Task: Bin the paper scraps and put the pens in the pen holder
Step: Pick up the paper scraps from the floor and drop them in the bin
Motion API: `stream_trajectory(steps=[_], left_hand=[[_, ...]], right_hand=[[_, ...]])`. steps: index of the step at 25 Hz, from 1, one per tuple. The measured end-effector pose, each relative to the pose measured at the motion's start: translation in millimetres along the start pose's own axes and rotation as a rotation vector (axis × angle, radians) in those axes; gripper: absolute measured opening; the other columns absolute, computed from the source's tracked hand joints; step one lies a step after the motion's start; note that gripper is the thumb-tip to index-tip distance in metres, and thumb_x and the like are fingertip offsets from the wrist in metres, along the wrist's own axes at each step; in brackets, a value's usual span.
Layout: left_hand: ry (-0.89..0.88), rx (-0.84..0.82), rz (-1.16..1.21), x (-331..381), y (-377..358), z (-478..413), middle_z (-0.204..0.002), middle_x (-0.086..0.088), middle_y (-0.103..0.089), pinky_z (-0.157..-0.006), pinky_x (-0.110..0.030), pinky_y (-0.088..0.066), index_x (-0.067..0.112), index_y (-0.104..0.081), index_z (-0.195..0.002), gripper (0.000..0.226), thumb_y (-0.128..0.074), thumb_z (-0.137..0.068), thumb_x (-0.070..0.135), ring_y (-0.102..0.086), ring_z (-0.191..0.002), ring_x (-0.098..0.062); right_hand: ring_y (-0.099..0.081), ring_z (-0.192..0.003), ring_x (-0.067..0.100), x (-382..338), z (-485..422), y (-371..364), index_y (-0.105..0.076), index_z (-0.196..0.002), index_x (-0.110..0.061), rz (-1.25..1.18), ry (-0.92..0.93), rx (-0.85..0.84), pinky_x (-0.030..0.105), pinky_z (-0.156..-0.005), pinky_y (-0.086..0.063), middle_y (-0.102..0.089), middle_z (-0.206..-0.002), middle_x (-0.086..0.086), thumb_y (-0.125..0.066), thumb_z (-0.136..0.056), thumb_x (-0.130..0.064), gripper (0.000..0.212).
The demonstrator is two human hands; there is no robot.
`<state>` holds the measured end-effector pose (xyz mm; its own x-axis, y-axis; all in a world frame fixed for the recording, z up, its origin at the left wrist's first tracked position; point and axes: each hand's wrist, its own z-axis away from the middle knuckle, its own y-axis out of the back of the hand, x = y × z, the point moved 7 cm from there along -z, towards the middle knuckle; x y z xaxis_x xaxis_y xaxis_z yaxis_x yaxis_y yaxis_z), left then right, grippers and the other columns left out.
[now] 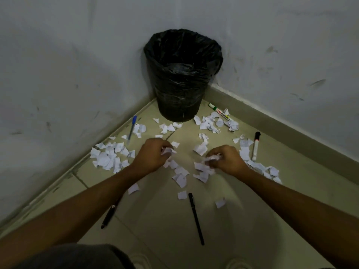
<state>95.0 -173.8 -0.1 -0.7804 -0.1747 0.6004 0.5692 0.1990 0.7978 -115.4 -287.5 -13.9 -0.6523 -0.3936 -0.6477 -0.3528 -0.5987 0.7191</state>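
Note:
White paper scraps (108,157) lie scattered over the tiled floor in a room corner. My left hand (152,155) is closed around a bunch of scraps, low over the floor. My right hand (226,159) also grips crumpled scraps. A bin (181,74) lined with a black bag stands in the corner beyond both hands. A blue pen (132,130) lies left of the bin, a green whiteboard marker (219,112) to its right, and a black-capped marker (256,146) further right. Two black pens lie nearer me: one (196,218) in the middle, another (109,215) partly under my left forearm. No pen holder is in view.
Two scuffed white walls (68,65) meet behind the bin, with a grey skirting strip (291,131) along the right one. The floor is pale tile (165,230). My dark-clad knee (77,257) fills the bottom left.

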Motion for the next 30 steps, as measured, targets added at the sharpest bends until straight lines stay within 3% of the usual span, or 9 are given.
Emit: stream_trajectory(steps=[3, 9, 12, 15, 18, 21, 26, 28, 30], left_hand=[[0.09, 0.158, 0.197, 23.9, 48.9, -11.6, -0.09, 0.008, -0.072, -0.065, -0.005, -0.046, 0.019, -0.076, -0.1, 0.018, -0.075, -0.083, 0.023, -0.063, -0.074, 0.002], [-0.004, 0.508, 0.479, 70.7, 188.4, -120.9, -0.086, 0.002, -0.076, -0.072, -0.028, -0.058, 0.026, -0.077, -0.092, 0.018, -0.078, -0.074, 0.024, -0.072, -0.079, -0.013], [0.125, 0.505, 0.319, 61.5, 201.4, -185.1, -0.085, -0.003, -0.074, -0.073, -0.029, -0.058, 0.02, -0.077, -0.094, 0.018, -0.075, -0.076, 0.023, -0.071, -0.083, -0.019], [0.289, 0.218, 0.276, 43.0, 172.2, -229.2, -0.113, -0.011, -0.07, -0.087, -0.029, -0.054, 0.016, -0.068, -0.12, 0.035, -0.064, -0.084, 0.014, -0.066, -0.106, -0.026], [0.274, 0.018, 0.152, 44.5, 158.6, -246.0, -0.132, -0.013, -0.059, -0.09, -0.036, -0.054, 0.014, -0.05, -0.139, 0.056, -0.055, -0.084, 0.004, -0.061, -0.113, -0.03], [0.239, 0.143, 0.164, 56.7, 181.2, -239.8, -0.122, -0.01, -0.064, -0.091, -0.033, -0.054, 0.017, -0.057, -0.131, 0.053, -0.056, -0.08, 0.005, -0.063, -0.107, -0.025], [-0.118, 0.617, 0.2, 76.7, 180.4, -131.0, -0.094, -0.004, -0.068, -0.074, -0.024, -0.053, 0.014, -0.065, -0.104, 0.022, -0.062, -0.084, 0.02, -0.063, -0.075, -0.011], [-0.054, 0.407, 0.116, 52.1, 118.6, -82.4, -0.097, -0.002, -0.066, -0.07, -0.02, -0.049, 0.017, -0.062, -0.108, 0.027, -0.068, -0.085, 0.03, -0.061, -0.079, -0.01], [0.103, -0.055, -0.056, 20.2, 35.1, -36.4, -0.116, 0.001, -0.061, -0.079, -0.022, -0.046, 0.025, -0.057, -0.121, 0.051, -0.072, -0.079, 0.048, -0.059, -0.098, -0.011]], right_hand=[[-0.074, -0.079, 0.024, -29.5, -11.5, 37.3, -0.076, -0.097, -0.003, -0.579, -0.053, 0.132, 0.018, -0.066, -0.057, -0.076, -0.095, 0.013, -0.079, -0.078, -0.002, 0.02], [-0.073, -0.08, 0.024, -140.6, -87.9, 163.5, -0.075, -0.093, -0.003, -0.969, 0.242, 0.43, 0.034, -0.078, -0.061, -0.075, -0.09, 0.016, -0.079, -0.077, -0.002, 0.017], [-0.073, -0.076, 0.024, -175.5, -137.5, 198.0, -0.077, -0.083, -0.009, -0.693, 0.218, 0.464, 0.041, -0.078, -0.062, -0.075, -0.084, 0.016, -0.083, -0.071, -0.008, 0.014], [-0.07, -0.07, 0.02, -186.2, -175.7, 203.6, -0.077, -0.086, -0.006, -0.284, 0.163, 0.459, 0.037, -0.068, -0.062, -0.073, -0.079, 0.016, -0.077, -0.073, -0.005, 0.013], [-0.069, -0.095, 0.024, -184.8, -205.8, 187.9, -0.069, -0.12, -0.013, 0.051, 0.07, 0.253, 0.03, -0.071, -0.056, -0.071, -0.108, 0.011, -0.076, -0.075, -0.008, 0.046], [-0.065, -0.11, 0.03, -187.8, -208.5, 187.3, -0.049, -0.143, -0.014, -0.035, 0.076, 0.121, 0.045, -0.091, -0.057, -0.062, -0.129, 0.015, -0.075, -0.08, -0.01, 0.068], [-0.068, -0.095, 0.01, -174.7, -116.5, 186.8, -0.069, -0.116, -0.023, -0.119, 0.319, 0.369, 0.027, -0.091, -0.055, -0.072, -0.107, 0.0, -0.073, -0.079, -0.017, 0.038], [-0.066, -0.086, 0.011, -124.0, -76.9, 141.3, -0.069, -0.109, -0.021, -0.022, 0.238, 0.285, 0.021, -0.075, -0.054, -0.07, -0.099, -0.001, -0.075, -0.079, -0.016, 0.031], [-0.062, -0.091, 0.015, -55.6, -36.0, 74.2, -0.063, -0.117, -0.023, 0.163, 0.037, -0.033, 0.02, -0.069, -0.049, -0.063, -0.107, -0.001, -0.08, -0.078, -0.023, 0.042]])
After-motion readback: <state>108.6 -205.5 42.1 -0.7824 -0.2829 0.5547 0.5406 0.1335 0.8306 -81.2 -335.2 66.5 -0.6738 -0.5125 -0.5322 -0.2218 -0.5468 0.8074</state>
